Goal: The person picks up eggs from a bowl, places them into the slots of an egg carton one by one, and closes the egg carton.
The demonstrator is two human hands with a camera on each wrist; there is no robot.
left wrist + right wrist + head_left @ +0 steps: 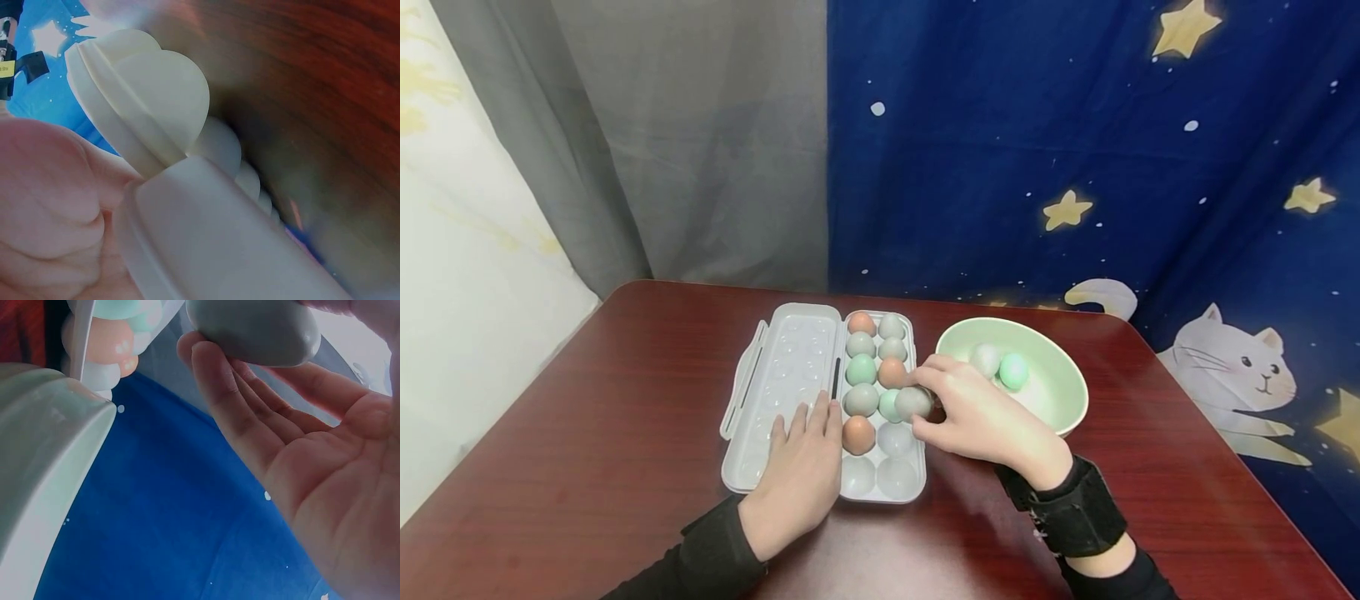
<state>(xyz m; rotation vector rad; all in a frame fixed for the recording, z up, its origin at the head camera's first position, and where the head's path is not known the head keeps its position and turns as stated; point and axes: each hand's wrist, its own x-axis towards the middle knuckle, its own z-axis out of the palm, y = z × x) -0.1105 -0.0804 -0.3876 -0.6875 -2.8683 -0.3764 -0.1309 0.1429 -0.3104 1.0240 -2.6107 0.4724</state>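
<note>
A grey egg [913, 403] is pinched between the thumb and fingers of my right hand [981, 412], above the right column of the egg carton [883, 493]. The same grey egg [256, 331] shows from below in the right wrist view. Orange, green and grey eggs fill the carton's far cups; the near cups hold none. My left hand [801, 475] rests with fingers extended on the carton's opened lid [805, 321], beside the hinge. In the left wrist view the palm [50, 206] lies against the carton's side [206, 231].
A pale green bowl [1063, 392] stands right of the carton, holding a whitish egg [985, 360] and a mint green egg [1014, 372]. The right forearm passes over its near rim. Both stand on a reddish-brown table [647, 400], with curtains behind its far edge.
</note>
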